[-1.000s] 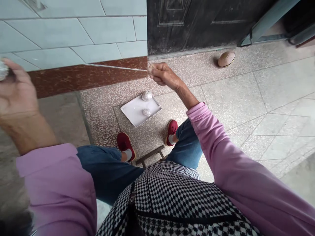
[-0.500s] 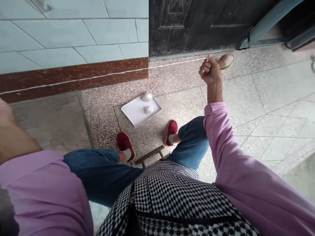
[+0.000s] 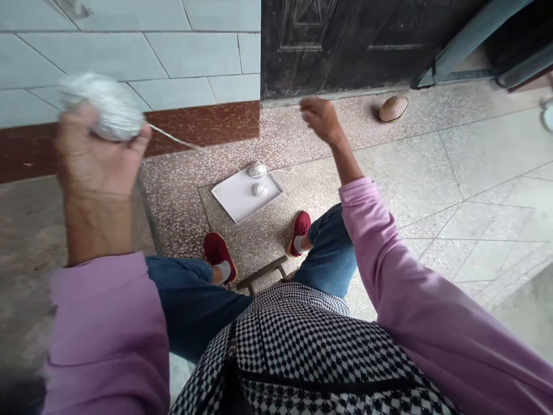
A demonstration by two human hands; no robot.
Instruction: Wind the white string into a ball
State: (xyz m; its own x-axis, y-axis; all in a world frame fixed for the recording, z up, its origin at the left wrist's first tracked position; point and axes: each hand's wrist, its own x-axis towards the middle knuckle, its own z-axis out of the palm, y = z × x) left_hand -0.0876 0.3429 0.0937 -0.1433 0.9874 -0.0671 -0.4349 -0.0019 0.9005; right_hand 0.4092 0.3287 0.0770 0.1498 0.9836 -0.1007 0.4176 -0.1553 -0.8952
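Note:
A large ball of white yarn (image 3: 106, 106) rests in my left hand (image 3: 99, 167), held between the thumb and fingers against the tiled wall behind. From it a strand of yarn (image 3: 170, 137) slants down to the right, slack and fading with blur. My right hand (image 3: 320, 118) is raised in front of the dark door, its fingers curled closed. The pinched strand at those fingers is too blurred to follow. Below, a white tray (image 3: 235, 199) on the floor holds two smaller balls of white yarn, one (image 3: 258, 169) behind the other (image 3: 260, 189). Thin strands cross the tray's right edge.
A dark panelled door (image 3: 345, 52) and a pale tiled wall (image 3: 108, 55) stand ahead. A round, pinkish-brown object (image 3: 393, 108) lies by the doorway. My red shoes (image 3: 218, 251) flank the near side of the tray; a stool-like bar (image 3: 263, 274) shows between my legs.
My left hand has come in from the left edge, bringing the yarn ball into view. My right hand has moved left. The strand, taut between the hands before, now hangs slack.

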